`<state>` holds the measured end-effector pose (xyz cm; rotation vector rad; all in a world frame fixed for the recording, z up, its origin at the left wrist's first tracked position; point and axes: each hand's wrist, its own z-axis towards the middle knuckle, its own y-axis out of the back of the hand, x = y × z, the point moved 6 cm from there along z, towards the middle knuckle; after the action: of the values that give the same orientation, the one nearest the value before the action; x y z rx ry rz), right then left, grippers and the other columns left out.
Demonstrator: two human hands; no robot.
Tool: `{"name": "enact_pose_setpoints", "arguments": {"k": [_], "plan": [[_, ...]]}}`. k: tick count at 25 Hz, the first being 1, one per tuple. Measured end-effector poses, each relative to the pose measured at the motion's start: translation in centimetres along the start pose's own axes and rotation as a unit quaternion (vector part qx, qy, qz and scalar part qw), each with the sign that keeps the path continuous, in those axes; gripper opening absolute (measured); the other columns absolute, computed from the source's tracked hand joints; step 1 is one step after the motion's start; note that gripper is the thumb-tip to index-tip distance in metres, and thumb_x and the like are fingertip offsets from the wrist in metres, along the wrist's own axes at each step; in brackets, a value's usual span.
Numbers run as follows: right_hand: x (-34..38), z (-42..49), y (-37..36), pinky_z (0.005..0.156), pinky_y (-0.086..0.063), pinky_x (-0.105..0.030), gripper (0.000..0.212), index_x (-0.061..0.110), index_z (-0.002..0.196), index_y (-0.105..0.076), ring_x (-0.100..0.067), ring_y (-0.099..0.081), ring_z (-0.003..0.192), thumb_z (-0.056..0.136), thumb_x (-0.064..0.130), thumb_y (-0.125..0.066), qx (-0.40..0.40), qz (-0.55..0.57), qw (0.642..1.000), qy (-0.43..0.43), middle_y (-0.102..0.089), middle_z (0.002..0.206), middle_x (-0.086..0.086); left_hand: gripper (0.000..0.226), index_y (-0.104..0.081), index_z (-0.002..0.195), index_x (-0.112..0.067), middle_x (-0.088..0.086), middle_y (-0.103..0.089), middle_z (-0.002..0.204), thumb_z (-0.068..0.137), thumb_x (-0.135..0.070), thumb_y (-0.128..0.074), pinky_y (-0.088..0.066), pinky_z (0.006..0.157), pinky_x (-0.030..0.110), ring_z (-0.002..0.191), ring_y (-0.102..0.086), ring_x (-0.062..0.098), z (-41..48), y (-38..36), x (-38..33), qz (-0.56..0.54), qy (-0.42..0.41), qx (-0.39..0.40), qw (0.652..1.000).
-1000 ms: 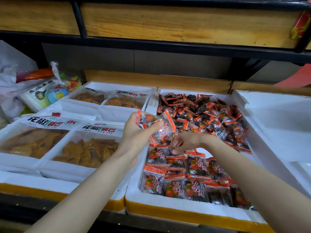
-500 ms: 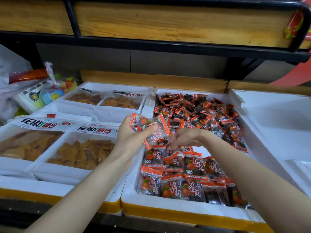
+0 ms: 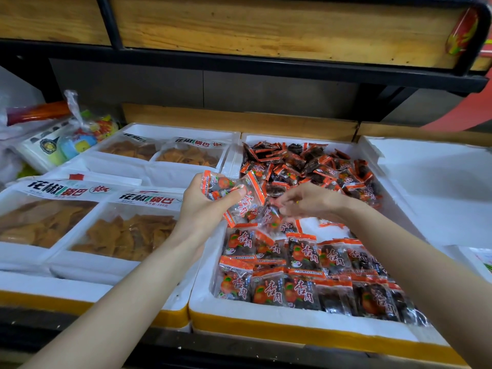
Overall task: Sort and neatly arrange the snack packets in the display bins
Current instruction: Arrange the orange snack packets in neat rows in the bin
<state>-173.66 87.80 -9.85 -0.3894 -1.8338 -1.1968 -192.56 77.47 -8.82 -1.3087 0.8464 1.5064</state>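
Observation:
My left hand point(image 3: 206, 206) grips a small stack of orange-and-clear snack packets point(image 3: 234, 194) above the left wall of a white foam bin point(image 3: 266, 314). Neat rows of the same packets point(image 3: 303, 272) fill the bin's near half, and a loose heap of packets point(image 3: 306, 169) fills the far half. My right hand point(image 3: 310, 201) hovers over the middle of the bin with fingers curled and pinches a packet point(image 3: 271, 215) at the edge of the heap.
Left foam bins point(image 3: 87, 270) hold large clear bags of brown crisps point(image 3: 125, 235). A white foam lid point(image 3: 439, 187) lies to the right. A bag of colourful sweets point(image 3: 72, 139) sits at far left. A wooden shelf point(image 3: 266, 25) hangs overhead.
My right hand has lifted slightly from the neat rows toward the loose heap and now pinches a packet. My left hand still holds its stack in about the same place.

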Motion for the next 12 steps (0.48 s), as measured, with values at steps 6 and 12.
{"name": "enact_pose_setpoints", "arguments": {"k": [6,12], "plan": [[-1.0,-0.1,-2.6,0.075,-0.050,-0.012,0.017,0.003,0.104,-0.069,-0.012,-0.062,0.093,0.089,0.006,-0.060,-0.006,-0.068,0.998,0.011,-0.068,0.102,-0.006,0.028,-0.059,0.097,-0.020,0.003,-0.071,0.098,0.077,-0.016,-0.078,-0.056,0.080,0.033,0.091,-0.069,0.017,-0.4,-0.6,0.0,0.005,-0.002,0.010,1.000],[-0.7,-0.3,-2.6,0.055,-0.040,-0.003,0.015,0.006,0.094,-0.068,0.001,-0.055,0.066,0.090,0.000,-0.054,-0.154,-0.144,0.974,0.080,-0.059,0.073,0.009,0.028,-0.059,0.097,-0.020,0.004,-0.071,0.098,0.077,-0.015,-0.078,-0.056,0.075,0.032,0.090,-0.069,0.019,-0.2,-0.3,0.2,0.001,-0.003,0.007,1.000]]}}
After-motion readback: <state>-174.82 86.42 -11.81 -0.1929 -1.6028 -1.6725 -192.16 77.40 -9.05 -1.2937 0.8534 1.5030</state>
